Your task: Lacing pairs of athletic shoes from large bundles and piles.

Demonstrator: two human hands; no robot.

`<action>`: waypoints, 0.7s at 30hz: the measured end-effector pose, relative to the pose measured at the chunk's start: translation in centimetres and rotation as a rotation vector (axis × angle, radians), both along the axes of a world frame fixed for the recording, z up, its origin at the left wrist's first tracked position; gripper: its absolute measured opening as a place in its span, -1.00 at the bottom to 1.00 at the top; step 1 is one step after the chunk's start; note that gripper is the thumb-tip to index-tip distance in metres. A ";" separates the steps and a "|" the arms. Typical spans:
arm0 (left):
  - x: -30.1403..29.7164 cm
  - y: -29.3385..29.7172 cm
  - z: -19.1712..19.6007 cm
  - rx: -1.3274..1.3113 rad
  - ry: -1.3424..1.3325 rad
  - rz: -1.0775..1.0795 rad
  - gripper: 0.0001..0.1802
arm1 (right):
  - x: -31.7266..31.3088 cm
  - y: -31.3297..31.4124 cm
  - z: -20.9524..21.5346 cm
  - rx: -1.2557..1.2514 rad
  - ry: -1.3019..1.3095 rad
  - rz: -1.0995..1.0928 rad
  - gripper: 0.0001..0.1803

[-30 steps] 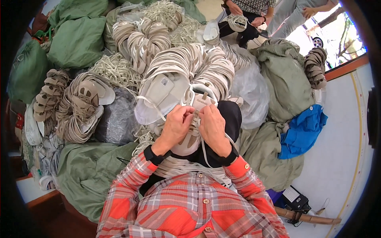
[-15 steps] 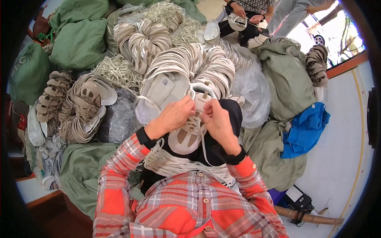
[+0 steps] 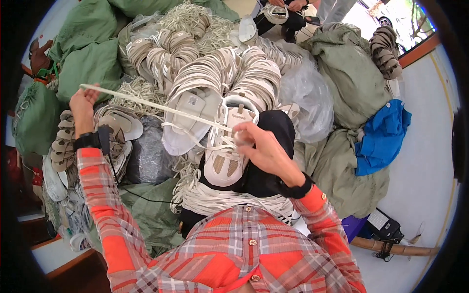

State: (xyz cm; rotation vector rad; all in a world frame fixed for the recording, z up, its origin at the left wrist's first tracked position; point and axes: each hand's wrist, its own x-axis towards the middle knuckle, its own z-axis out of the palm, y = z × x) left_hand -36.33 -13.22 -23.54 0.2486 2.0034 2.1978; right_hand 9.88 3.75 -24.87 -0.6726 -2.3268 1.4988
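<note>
A beige and white shoe upper (image 3: 224, 172) rests on my lap, toe toward me, with white lacing across its front. From the lacing a pale shoelace (image 3: 157, 106) runs taut to the far left. My left hand (image 3: 84, 105) is closed on that end, well away from the upper. At the upper's right lacing edge, my right hand (image 3: 264, 149) is closed on it, fingertips partly hidden behind the hand. Just beyond lies a row of nested pale uppers (image 3: 193, 105), with another row (image 3: 264, 80) beside it.
A bundle of white laces (image 3: 234, 198) lies across my lap. Loose laces (image 3: 139, 93) and brown uppers (image 3: 63, 141) are at left. Green sacks (image 3: 90, 73), a clear plastic bag (image 3: 308, 100) and blue cloth (image 3: 383, 139) surround me. Another person's hands (image 3: 295, 5) hold an upper at the back.
My left hand has swung from the upper to the far left, drawing the shoelace out straight. My right hand has moved slightly down along the upper's edge. The view has shifted a little.
</note>
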 end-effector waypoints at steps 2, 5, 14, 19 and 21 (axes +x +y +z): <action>-5.7 -5.8 -1.3 0.253 -0.159 0.057 -0.84 | -0.3 1.9 -1.1 0.248 0.071 -0.136 -0.76; -16.9 -14.0 2.2 0.407 -0.140 0.042 -0.86 | -0.6 3.4 0.2 0.196 0.113 -0.222 -0.85; -11.6 -7.0 1.1 -0.347 0.050 -0.017 -0.81 | -6.3 0.8 -4.2 0.197 -0.135 0.119 -0.76; -9.2 -6.7 -1.6 -1.029 1.343 0.400 -0.77 | -8.1 -3.4 -4.5 0.466 -0.116 0.279 -0.83; -7.4 -6.1 -3.5 -1.098 1.277 0.238 -0.77 | -7.6 -7.4 -2.3 0.582 -0.029 0.412 -0.85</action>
